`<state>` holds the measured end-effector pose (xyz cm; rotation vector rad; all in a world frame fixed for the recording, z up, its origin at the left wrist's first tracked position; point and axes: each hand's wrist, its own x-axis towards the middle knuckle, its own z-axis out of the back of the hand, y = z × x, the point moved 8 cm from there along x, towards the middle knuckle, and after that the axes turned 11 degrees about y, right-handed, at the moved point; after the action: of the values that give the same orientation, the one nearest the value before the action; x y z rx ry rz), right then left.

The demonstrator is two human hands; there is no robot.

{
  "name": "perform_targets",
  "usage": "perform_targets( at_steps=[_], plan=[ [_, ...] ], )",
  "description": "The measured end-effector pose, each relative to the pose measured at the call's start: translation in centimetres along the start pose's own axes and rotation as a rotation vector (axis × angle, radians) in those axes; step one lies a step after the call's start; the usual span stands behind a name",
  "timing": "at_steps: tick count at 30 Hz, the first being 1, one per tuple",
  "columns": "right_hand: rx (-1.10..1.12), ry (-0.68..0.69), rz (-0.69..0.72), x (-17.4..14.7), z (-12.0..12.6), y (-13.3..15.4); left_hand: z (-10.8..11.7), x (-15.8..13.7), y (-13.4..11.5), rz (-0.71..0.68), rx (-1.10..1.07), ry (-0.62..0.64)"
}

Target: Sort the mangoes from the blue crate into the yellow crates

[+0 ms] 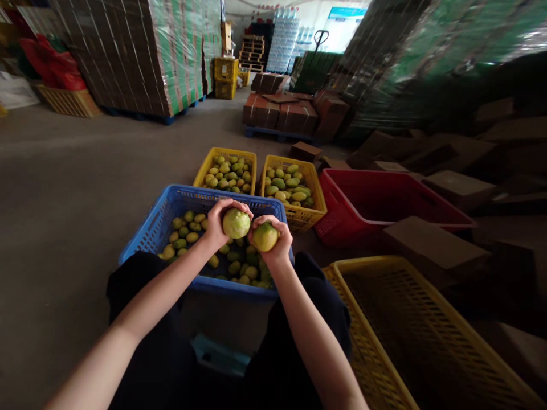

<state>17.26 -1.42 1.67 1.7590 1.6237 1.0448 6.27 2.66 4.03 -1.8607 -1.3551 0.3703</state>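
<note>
My left hand [219,221] is closed round a pale green-yellow lemon [236,224], its end turned up toward me. Close beside it, my right hand [280,244] grips another lemon [264,237], yellow with a green patch on top. Both hands are above a blue crate [147,229], which has many green and yellow lemons [244,270] spread over its bottom. My forearms and hands hide part of those fruits.
Beyond the blue crate stand two yellow crates of lemons [224,171] [290,185]. A red crate [354,216] and a larger yellow crate [367,319] are at the right. Cardboard boxes [444,242] lie beside them. Wrapped pallet stacks [128,57] rise behind.
</note>
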Motion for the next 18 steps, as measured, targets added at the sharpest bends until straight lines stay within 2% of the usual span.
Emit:
perform_targets(
  at_steps=[4,8,11,14,16,18],
  plan=[
    [0.128,-0.041,0.010,0.3,0.6,-0.4,0.1,0.1,0.3,0.009,-0.054,-0.010],
    [0.214,-0.089,-0.015,0.5,1.3,-0.8,0.8,0.2,1.2,0.073,-0.228,-0.073],
    [0.206,-0.097,-0.046,0.5,1.4,-1.3,1.7,0.0,2.4,0.159,-0.447,-0.176],
    [0.209,-0.102,-0.077,0.6,1.5,-1.9,2.9,-0.4,3.6,0.217,-0.633,-0.335],
    [0.192,-0.100,-0.090,0.8,1.5,-2.1,3.6,-0.6,4.0,0.225,-0.671,-0.422],
    [0.092,-0.065,-0.103,0.8,1.1,-1.9,4.1,-0.7,4.0,0.215,-0.681,-0.458]
  ],
)
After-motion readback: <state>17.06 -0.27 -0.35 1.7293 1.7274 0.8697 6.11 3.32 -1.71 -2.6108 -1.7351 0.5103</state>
